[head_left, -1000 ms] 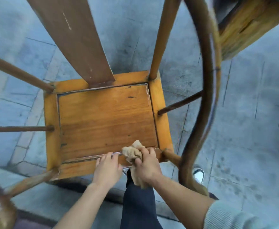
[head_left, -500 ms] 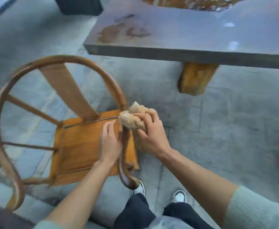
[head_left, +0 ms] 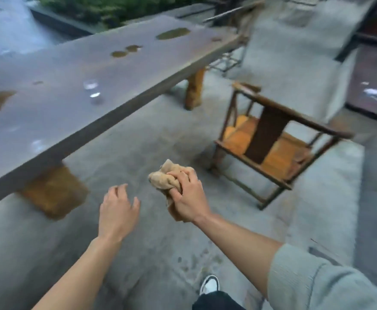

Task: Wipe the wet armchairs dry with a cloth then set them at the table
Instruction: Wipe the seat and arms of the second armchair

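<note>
From my feed, the cloth (head_left: 168, 179) is a tan wad bunched up in the right hand (head_left: 188, 198), whose grip is closed tight around it, with a bit of fabric hanging out below the palm. The left hand (head_left: 118, 211) is out in front over the floor (head_left: 160, 242), fingers spread and loosely curled, holding nothing.

The armchair (head_left: 272, 139) stands on the floor ahead and to the right, well apart from both hands. I'm seeing it from behind: dark back splat toward me, orange seat facing away, top rail running left to right. It's blurry, so I can't make out finer detail.

The long counter (head_left: 82, 86) runs diagonally from the near left up toward the far right, with puddles on its wet top. The chair sits clear of its near edge. No writing or labels I can read anywhere.
</note>
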The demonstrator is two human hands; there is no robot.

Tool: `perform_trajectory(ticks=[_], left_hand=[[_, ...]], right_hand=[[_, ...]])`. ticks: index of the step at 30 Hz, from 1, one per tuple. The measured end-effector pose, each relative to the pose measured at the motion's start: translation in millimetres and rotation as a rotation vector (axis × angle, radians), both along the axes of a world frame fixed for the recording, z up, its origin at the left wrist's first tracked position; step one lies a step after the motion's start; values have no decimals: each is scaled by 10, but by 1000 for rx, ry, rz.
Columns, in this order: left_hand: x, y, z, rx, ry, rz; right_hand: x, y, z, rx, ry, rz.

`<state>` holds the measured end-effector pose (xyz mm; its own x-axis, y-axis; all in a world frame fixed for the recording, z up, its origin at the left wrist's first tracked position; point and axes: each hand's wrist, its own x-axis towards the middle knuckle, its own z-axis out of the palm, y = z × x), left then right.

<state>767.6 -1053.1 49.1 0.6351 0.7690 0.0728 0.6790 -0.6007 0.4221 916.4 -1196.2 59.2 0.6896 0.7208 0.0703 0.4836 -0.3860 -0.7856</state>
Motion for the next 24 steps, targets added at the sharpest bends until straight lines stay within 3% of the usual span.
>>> perform_trajectory(ticks=[8,15,19,22,24], left_hand=[[3148,-844,155,104,-52,-548],[5309,-1601,298,173,-112,-782],[6379,-2132,463,222,-235,-1007],[7030,-2486,452,154,-256,-1127],[7459,-2680,399,54,-238,-1120]], right_hand=[[2379,-1537,-166,86,-10,-620],[4141,-2364,115,95,-303,-736],[5102,-2829,423,-57,-447,-967],[5653,-3181,375,-166,-346,-1148],[5981,-3409,227,-344,-203,-1196]])
